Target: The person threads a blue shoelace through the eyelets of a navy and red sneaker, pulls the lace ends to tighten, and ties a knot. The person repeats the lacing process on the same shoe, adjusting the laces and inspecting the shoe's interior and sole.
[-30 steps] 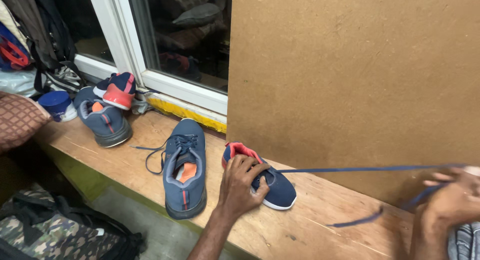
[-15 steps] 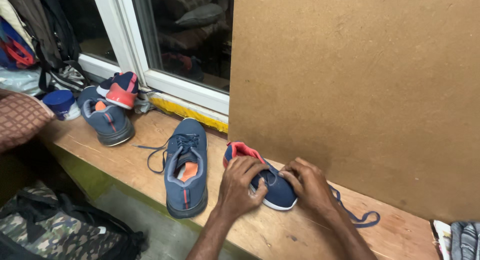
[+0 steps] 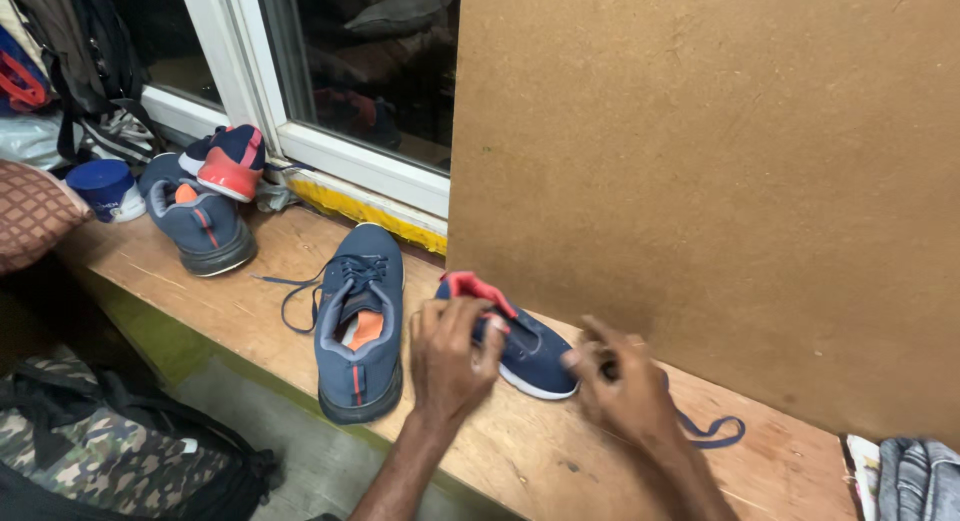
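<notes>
Here's the small navy sneaker sitting on the wooden bench, close against the big brown fibreboard panel — knit-looking dark blue upper, coral-red heel collar, white sole edge showing at the toe. The left hand is clamped over its middle, fingers curled down across the tongue area and pressing the shoe in place. The right hand sits just right of the toe, fingers pinched narrow around the dark blue lace, which runs off to the right and loops flat on the bench near the panel's foot.

Just left of that shoe lies a larger blue sneaker, heel toward the near edge, orange insole visible inside, a thin red stripe down the heel, its own laces trailing loose to the left. Farther left, another blue sneaker with the same grey-blue mesh, and a smaller navy shoe with a coral sole propped on top of it. A round blue tub stands beyond those.

The bench is scuffed, pale plywood with a greenish front edge. Behind it, a white window frame with a yellow strip along the sill. Down on the floor at near left — a camouflage bag. At far right, folded grey denim.
</notes>
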